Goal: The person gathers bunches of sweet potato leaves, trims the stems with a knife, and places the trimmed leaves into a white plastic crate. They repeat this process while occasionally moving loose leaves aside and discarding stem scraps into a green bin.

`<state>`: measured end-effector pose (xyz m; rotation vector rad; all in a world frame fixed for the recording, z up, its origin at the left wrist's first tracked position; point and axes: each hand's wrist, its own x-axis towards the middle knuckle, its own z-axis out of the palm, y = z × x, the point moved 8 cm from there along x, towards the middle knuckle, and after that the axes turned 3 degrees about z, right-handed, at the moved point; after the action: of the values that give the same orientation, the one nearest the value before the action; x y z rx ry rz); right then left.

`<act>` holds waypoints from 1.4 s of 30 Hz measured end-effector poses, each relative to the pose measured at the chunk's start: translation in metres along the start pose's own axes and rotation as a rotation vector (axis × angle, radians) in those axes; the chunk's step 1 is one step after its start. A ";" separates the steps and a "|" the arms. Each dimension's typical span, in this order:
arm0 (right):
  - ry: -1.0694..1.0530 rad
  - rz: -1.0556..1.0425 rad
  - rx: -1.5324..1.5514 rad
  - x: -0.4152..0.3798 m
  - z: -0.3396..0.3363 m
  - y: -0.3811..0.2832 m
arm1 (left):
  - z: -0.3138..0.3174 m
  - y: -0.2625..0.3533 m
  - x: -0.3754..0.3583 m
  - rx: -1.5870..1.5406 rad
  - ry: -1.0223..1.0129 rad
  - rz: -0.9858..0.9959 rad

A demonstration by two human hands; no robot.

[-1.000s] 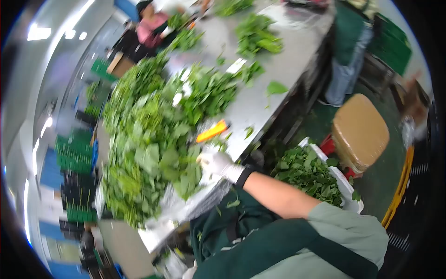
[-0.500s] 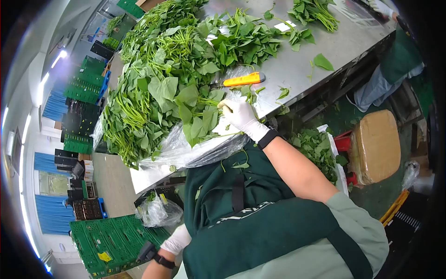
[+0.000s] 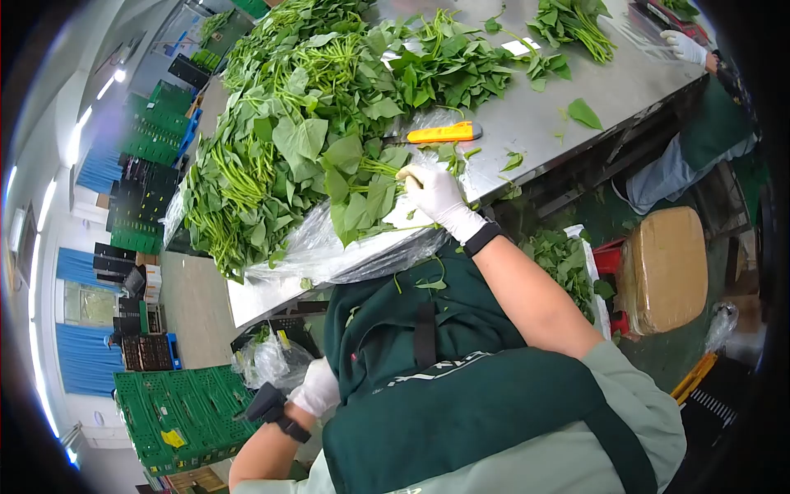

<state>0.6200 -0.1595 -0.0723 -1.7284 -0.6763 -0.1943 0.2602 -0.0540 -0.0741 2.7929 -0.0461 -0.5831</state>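
head view: right hand [image 3: 443, 198] pinched stems [image 3: 380, 167] above the table [image 3: 629, 82] edge, seemingly by the ends so leaves [image 3: 362, 210] stayed clear. knife [image 3: 444, 132] lay just beyond, perhaps for reach. left hand [image 3: 318, 389], grip untellable, had risen nearer the bag [image 3: 271, 362] since the earlier frame.

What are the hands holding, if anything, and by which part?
Right hand: a leafy bunch, by its stem ends. Left hand, down beside the apron: can't tell whether it holds anything.
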 end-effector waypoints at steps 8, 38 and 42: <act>-0.023 0.010 0.017 -0.001 0.003 0.004 | -0.010 0.002 -0.002 -0.232 0.074 -0.084; -0.118 0.054 0.107 0.000 0.014 0.013 | 0.019 -0.012 0.012 -0.396 -0.068 0.022; -0.121 0.041 0.099 0.000 0.017 0.028 | 0.043 -0.018 0.013 -0.539 0.071 -0.014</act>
<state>0.6308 -0.1471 -0.1008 -1.6667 -0.7264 -0.0272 0.2546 -0.0494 -0.1221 2.2866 0.1274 -0.4213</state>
